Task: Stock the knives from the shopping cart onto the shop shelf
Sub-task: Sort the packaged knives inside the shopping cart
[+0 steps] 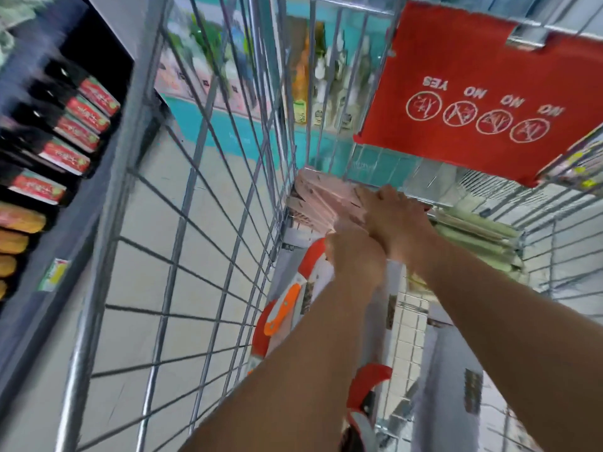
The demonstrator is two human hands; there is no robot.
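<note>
I look down into a wire shopping cart point(208, 197). A stack of pink knife packs point(323, 197) lies at its far end. My right hand point(391, 216) lies over the top of the stack with its fingers curled round the far edge. My left hand point(355, 259) is curled at the stack's near end and seems to grip it. Beneath my left forearm lie white packs with orange-handled knives point(284, 305). The shop shelf point(39, 197) runs along the left and holds a row of red-and-black boxed items point(81, 125). The picture is blurred.
The cart's red seat flap point(456, 93) with warning symbols hangs above the far end. Pale green packs point(473, 233) lie to the right of the pink stack. Yellow items point(13, 243) sit lower on the shelf. Tiled floor shows through the cart's left wall.
</note>
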